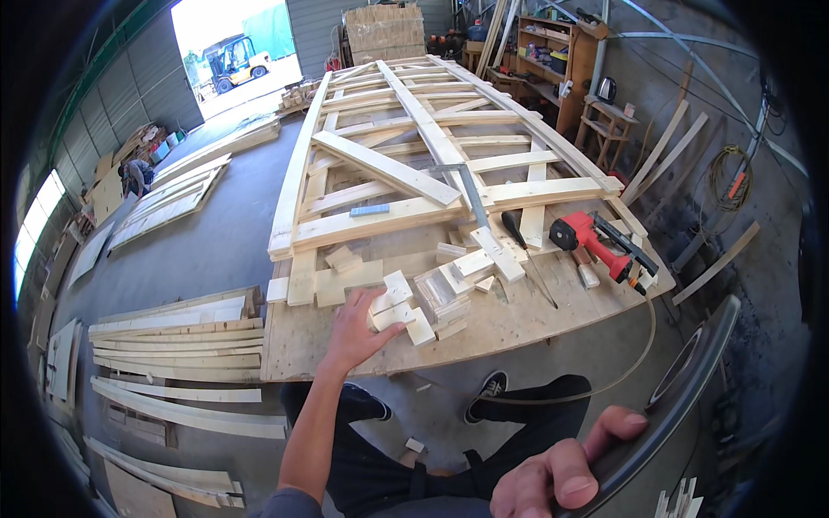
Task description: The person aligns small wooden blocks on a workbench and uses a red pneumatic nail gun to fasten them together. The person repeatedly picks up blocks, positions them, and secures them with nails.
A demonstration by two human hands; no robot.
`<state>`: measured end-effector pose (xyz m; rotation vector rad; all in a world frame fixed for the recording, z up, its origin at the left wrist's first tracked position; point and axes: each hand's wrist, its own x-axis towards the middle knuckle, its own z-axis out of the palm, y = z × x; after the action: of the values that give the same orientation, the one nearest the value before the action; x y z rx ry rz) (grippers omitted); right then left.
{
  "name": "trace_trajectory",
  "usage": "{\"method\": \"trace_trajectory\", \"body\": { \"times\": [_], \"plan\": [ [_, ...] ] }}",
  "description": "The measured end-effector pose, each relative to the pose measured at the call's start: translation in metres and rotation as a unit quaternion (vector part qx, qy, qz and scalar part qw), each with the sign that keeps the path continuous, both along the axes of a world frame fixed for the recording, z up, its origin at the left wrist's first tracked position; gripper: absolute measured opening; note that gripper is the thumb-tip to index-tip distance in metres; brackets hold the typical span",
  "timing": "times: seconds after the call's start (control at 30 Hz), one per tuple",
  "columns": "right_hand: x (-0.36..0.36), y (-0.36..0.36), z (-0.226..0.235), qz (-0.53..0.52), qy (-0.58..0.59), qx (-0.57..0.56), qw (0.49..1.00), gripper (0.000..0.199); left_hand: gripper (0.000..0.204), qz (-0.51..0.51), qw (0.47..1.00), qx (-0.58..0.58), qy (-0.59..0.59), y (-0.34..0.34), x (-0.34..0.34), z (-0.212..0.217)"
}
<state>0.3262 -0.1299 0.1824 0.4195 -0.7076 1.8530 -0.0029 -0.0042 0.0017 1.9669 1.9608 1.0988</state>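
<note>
Aisle [229,224], bench edge [535,331], left hand [356,332] touching blocks [398,292]

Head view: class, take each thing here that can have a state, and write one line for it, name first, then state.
Left hand: open, fingers spread at the wood blocks
Right hand: fingers bent at the dark flat object, grip unclear
Timber frame: lying flat on the bench
Red nail gun: lying down, hose attached
Metal square: resting partly on the timber frame
Kettle: standing upright
Cable coil: hanging
Doorway: open
</note>
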Motion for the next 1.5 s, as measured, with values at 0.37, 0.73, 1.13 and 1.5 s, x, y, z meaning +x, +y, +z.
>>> {"method": "trace_trajectory", "body": {
  "times": [0.37,0.73,1.13,1.5],
  "plan": [
    [0.002,-0.002,0.000,-0.012,0.006,0.017,1.000,0.112,0.077,-0.004,1.000,0.006,-0.014,0.004,0.000,-0.005],
    [0.111,0.027,-0.037,-0.229,-0.018,0.005,0.973,0.080,0.076,-0.008,1.000,0.010,-0.007,0.005,-0.006,-0.012],
    [0.347,-0.054,-0.068,-0.563,-0.242,-0.164,0.773,0.087,0.073,-0.034,0.999,0.001,0.010,0.017,-0.008,-0.017],
    [0.488,-0.248,-0.040,-0.791,-0.257,-0.391,0.393,0.083,0.073,-0.013,0.989,-0.006,0.146,0.007,-0.037,-0.035]
  ]
}}
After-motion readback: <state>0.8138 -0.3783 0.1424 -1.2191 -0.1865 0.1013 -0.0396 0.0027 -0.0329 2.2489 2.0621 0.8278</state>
